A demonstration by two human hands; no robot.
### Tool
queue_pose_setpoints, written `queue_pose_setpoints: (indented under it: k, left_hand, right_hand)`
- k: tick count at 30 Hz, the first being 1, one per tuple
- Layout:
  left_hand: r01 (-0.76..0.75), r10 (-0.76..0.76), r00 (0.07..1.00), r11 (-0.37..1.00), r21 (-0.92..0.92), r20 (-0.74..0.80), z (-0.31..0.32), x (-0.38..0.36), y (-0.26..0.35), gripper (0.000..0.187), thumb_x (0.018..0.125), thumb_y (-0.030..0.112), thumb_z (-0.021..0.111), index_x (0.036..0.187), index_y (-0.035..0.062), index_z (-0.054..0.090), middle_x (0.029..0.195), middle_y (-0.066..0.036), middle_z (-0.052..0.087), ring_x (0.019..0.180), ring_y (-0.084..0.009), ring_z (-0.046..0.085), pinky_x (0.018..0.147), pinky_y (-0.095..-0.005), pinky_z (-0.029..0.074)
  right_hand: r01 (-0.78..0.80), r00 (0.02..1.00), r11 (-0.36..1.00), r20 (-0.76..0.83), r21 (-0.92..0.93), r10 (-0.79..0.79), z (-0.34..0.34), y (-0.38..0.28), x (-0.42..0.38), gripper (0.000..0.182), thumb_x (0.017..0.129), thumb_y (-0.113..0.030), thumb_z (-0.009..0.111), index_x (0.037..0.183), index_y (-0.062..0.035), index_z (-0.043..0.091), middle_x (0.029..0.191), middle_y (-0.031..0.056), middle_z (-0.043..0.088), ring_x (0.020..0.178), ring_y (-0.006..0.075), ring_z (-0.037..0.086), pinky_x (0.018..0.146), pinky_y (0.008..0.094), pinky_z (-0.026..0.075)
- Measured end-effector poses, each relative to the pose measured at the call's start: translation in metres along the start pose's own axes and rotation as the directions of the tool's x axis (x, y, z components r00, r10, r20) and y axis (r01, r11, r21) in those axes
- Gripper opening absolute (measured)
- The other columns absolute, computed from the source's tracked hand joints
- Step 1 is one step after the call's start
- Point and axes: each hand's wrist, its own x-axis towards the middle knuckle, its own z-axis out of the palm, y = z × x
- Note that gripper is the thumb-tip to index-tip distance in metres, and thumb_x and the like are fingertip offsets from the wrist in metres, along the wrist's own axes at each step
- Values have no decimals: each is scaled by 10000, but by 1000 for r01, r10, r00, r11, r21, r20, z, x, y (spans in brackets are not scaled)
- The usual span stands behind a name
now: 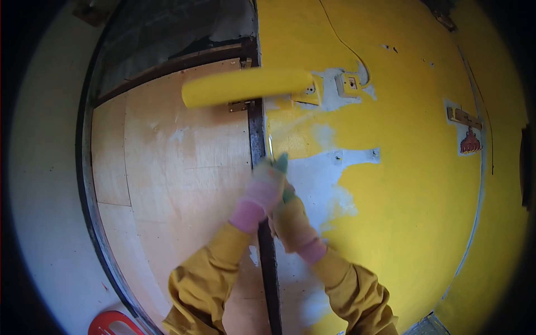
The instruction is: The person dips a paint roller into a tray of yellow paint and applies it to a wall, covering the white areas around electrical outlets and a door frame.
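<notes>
Soft, dimmish light, source unclear; pale sheen on door (184,145). Roller (245,86), left hand (262,188), right hand (293,222) motion-blurred; wall (407,190) sharper. Fisheye bowing toward edges; corners black.

Plywood door (167,145), dark frame (85,167); red object (103,320) lower left; wooden rack (463,118) right.

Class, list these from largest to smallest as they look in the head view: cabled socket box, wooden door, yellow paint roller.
1. Wooden door
2. Yellow paint roller
3. Cabled socket box
</notes>
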Motion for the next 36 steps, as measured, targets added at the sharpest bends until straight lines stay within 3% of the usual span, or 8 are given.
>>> queue_pose_setpoints:
  k: [6,8,10,15,24,27,33,36]
  left_hand:
    - [-14,-59,989,877,480,136,-35,80,38,240,800,199,445,876,-24,494,782,-169,575,703,-259,586,583,-335,467]
    - [-197,75,976,699,687,203,-44,101,28,192,767,139,458,881,-7,506,793,-167,581,731,-277,581,617,-349,468]
    - [-307,150,951,535,787,269,-49,120,24,193,810,187,386,791,32,500,645,-68,527,538,-158,521,491,-286,425]
    - [-290,135,956,574,766,261,-47,107,15,159,765,151,449,816,14,509,730,-135,554,640,-239,539,570,-343,437]
    - [-77,-63,981,744,664,185,-44,68,-8,156,726,116,476,822,6,528,770,-188,574,766,-310,562,650,-385,455]
    - [-27,-38,994,810,585,99,-47,108,33,163,727,114,474,827,3,539,778,-191,573,760,-310,566,640,-380,460]
    - [-348,181,937,528,775,297,-38,89,-8,150,751,107,432,812,-4,511,766,-208,570,729,-336,568,622,-385,465]
    - [-385,46,919,314,868,391,-24,26,-10,156,768,87,395,824,-10,502,746,-235,560,725,-347,565,622,-398,462]
  right_hand:
    - [-147,985,989,99,18,144,16,9,86,143,817,-150,395,938,-88,438,545,24,450,390,135,449,314,253,360]
    - [316,941,536,331,-783,-71,18,3,99,115,769,-128,453,851,-53,482,545,39,459,420,136,474,377,246,397]
    - [292,944,517,329,-805,-20,22,-6,113,106,756,-116,465,826,-43,495,569,57,479,480,154,500,443,263,419]
    - [370,928,289,368,-883,-64,22,-20,92,208,749,-98,458,925,0,509,790,142,550,769,228,542,676,313,442]
    - [319,946,582,211,-749,-247,26,-9,45,381,685,-41,493,1054,40,453,1020,225,482,962,323,465,802,339,396]
    - [398,895,234,432,-887,112,23,-54,101,308,708,-48,486,1001,43,456,898,196,535,806,301,533,683,343,440]
    - [-239,941,948,189,-210,279,12,1,67,149,806,-136,409,919,-39,418,544,51,414,418,142,464,334,279,366]
    - [-323,946,946,20,-31,324,15,12,19,112,831,-173,355,879,-79,392,510,27,384,342,133,398,279,274,320]
